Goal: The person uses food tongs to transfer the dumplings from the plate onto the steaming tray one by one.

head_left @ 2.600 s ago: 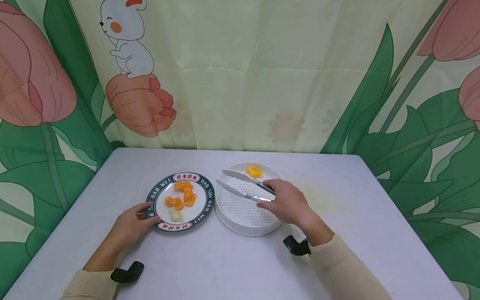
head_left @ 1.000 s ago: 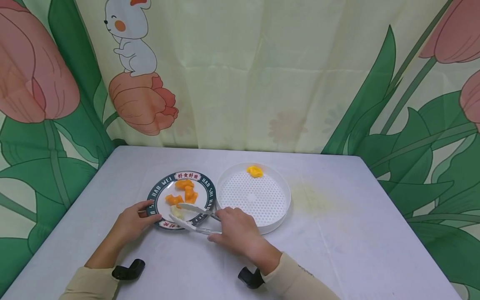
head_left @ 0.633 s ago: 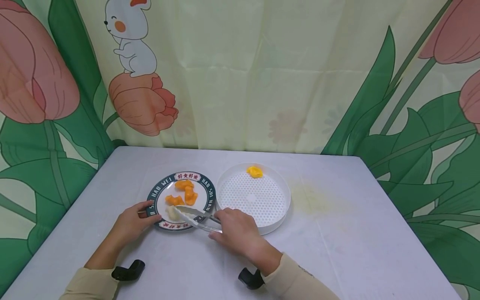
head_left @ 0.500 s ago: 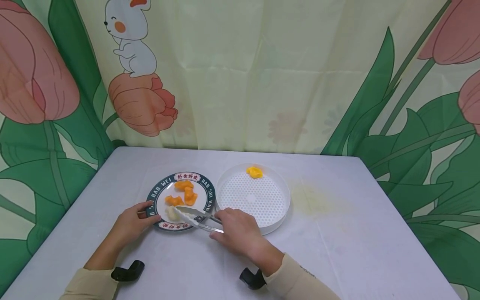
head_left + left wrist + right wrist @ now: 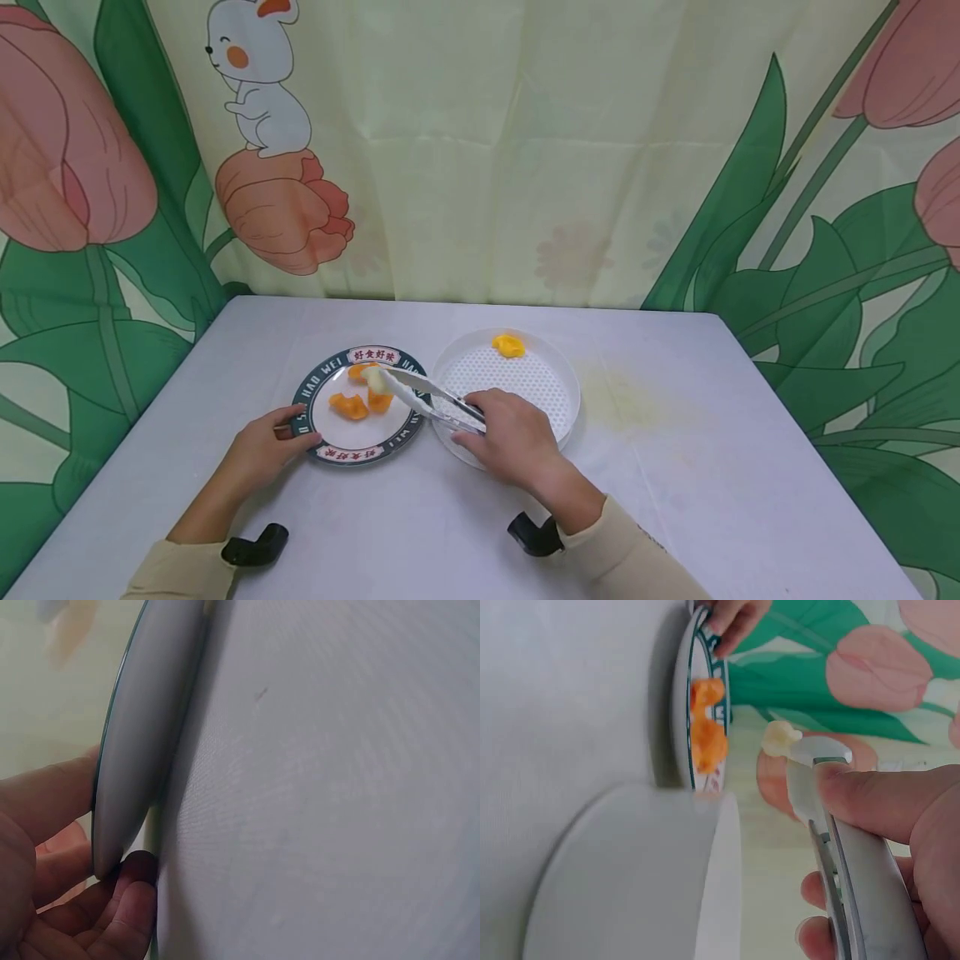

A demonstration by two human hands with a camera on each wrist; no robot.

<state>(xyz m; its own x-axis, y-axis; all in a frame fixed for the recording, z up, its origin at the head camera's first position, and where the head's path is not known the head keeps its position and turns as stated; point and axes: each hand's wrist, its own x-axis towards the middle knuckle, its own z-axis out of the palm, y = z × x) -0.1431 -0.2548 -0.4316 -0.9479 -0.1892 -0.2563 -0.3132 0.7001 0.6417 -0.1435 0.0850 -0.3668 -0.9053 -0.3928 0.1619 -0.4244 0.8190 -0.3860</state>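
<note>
My left hand (image 5: 262, 450) grips the near-left rim of a round plate (image 5: 311, 382) with a dark lettered border; in the left wrist view thumb and fingers (image 5: 131, 915) lie around its edge. With my right hand (image 5: 517, 442) I hold metal tongs (image 5: 429, 390), squeezed together on a small pale, dumpling-like piece (image 5: 375, 381). That piece (image 5: 778, 739) hangs in the air above the plate in the right wrist view. Several orange pieces (image 5: 348, 407) of similar look lie on the plate, partly hidden by the tongs and the pale piece.
Close to the plate's right side stands a round white tray (image 5: 480, 367) with a perforated floor and raised wall. One yellow piece (image 5: 509, 345) lies at its far side. A white cloth (image 5: 735, 467) covers the table, and a printed curtain (image 5: 585, 150) hangs behind it.
My right hand moved the tongs from the tray to the plate and closed them on the pale piece. Now it is lifted, up and to the right. My left hand stays on the rim.
</note>
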